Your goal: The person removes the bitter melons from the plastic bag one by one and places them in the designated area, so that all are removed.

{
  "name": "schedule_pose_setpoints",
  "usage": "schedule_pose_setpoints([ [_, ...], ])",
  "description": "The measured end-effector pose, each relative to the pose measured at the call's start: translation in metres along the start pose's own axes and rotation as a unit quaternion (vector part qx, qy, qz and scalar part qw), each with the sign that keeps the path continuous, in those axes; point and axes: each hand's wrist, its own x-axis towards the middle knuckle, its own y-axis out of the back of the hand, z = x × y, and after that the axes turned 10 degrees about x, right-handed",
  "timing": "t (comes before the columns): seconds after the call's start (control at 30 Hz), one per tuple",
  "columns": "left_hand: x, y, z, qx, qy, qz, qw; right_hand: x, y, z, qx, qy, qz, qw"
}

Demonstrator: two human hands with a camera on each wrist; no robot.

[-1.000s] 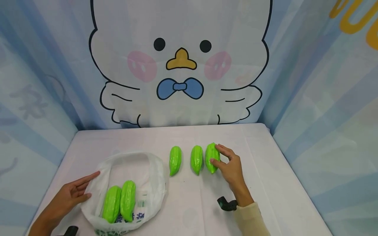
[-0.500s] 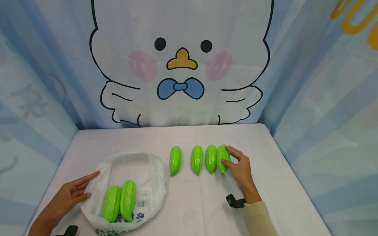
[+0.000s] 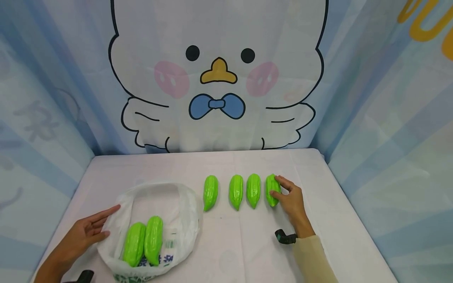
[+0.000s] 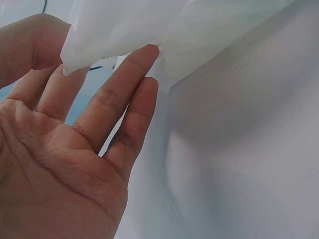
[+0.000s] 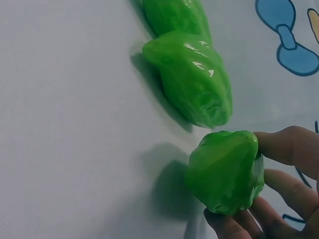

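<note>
My right hand (image 3: 293, 202) pinches a ridged, glossy green toy bitter melon (image 3: 271, 190) between thumb and fingers, at the right end of a row. In the right wrist view, fingers (image 5: 291, 152) press the sides of this bitter melon (image 5: 224, 172); whether it touches the table is unclear. Left of it in the head view lie a bitter melon (image 3: 253, 191), another bitter melon (image 3: 236, 192) and, past a wider gap, a third bitter melon (image 3: 210, 192). My left hand (image 3: 83, 236) touches the white plastic bag (image 3: 191, 224) with fairly straight fingers (image 4: 112, 97).
Inside the wide-mouthed bag lie two more bitter melons, a left one (image 3: 134, 244) and a right one (image 3: 153, 240). A white cloth covers the table (image 3: 226, 251). Printed curtains enclose it, with a cartoon backdrop (image 3: 219, 129) behind the far edge.
My right hand has moved rightward with the bitter melon, uncovering another one in the row and leaving a gap beside it. My left hand and the bag look unmoved.
</note>
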Motion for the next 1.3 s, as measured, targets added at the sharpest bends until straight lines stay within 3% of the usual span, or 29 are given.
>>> schedule_pose_setpoints([
  [0.33, 0.0, 0.0, 0.003, -0.008, 0.006, -0.011, 0.9999, 0.001, -0.001, 0.006, 0.006, 0.004, 0.006, 1.0],
  [0.57, -0.001, 0.0, 0.004, -0.003, -0.003, -0.011, 0.9999, -0.009, -0.009, -0.009, -0.041, 0.077, 0.022, 0.996],
  [0.9, -0.001, 0.001, 0.006, 0.0, 0.007, -0.012, 0.9999, -0.034, -0.04, -0.032, -0.005, 0.133, -0.012, 0.9911],
  [1.3, -0.002, 0.001, 0.003, 0.001, 0.004, -0.008, 1.0, -0.054, -0.086, -0.044, 0.047, 0.146, -0.068, 0.9858],
])
